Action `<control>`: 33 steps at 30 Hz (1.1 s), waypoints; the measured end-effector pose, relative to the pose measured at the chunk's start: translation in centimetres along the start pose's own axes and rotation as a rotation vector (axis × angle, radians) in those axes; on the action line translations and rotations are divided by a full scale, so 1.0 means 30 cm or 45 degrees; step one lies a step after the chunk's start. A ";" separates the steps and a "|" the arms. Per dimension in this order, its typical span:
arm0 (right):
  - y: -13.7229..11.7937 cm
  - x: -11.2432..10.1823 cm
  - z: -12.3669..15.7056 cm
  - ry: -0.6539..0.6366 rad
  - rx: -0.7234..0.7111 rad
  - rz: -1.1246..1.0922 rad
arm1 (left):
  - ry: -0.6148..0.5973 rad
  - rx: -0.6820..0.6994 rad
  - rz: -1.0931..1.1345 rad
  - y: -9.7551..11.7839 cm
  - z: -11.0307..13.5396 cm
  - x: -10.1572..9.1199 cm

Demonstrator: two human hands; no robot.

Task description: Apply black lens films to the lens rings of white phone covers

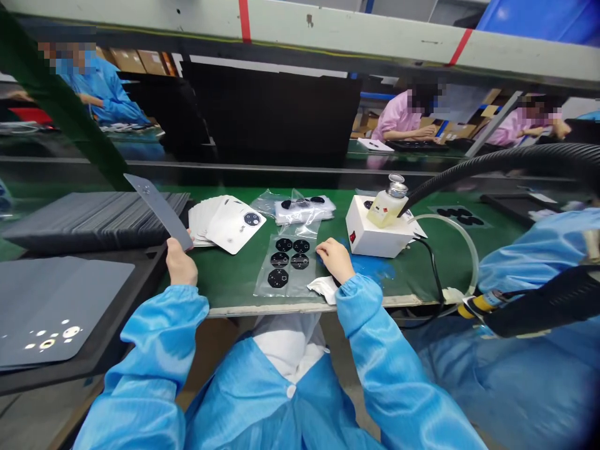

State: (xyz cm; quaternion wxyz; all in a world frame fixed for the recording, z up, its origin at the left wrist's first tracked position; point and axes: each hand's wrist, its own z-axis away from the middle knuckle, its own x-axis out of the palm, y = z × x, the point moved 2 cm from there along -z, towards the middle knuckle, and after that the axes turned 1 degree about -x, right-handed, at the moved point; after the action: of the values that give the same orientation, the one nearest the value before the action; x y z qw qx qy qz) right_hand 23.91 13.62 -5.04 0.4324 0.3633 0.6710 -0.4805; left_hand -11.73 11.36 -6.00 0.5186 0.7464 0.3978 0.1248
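My left hand [180, 262] is closed round the lower end of a thin grey panel [157, 206], holding it tilted up above the bench edge. My right hand [334, 257] rests on the green bench with its fingers curled at the right edge of a clear plastic sheet [287, 265] that carries several round black lens pieces. Whether those fingers pinch anything is hidden. A crumpled white cloth [324, 287] lies just under that wrist. A fanned pile of white backing cards [225, 222] sits between the two hands, further back.
A stack of grey panels [89, 219] and a dark tray holding one grey panel [56, 309] lie at left. A white box [377, 234] with a pump bottle [388, 203] stands at right, near a black hose [492, 164]. A co-worker's blue sleeve [529, 262] is at right. Other people sit beyond the conveyor.
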 end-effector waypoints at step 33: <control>-0.175 -0.147 0.247 0.361 -0.097 -0.606 | -1.174 -0.466 0.468 0.322 0.592 0.109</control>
State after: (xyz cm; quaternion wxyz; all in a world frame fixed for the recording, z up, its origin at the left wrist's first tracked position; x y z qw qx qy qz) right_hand 22.50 4.75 -0.43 0.2227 0.2427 0.8087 -0.4874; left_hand 5.53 0.33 -5.95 0.7310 0.6787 -0.0372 -0.0601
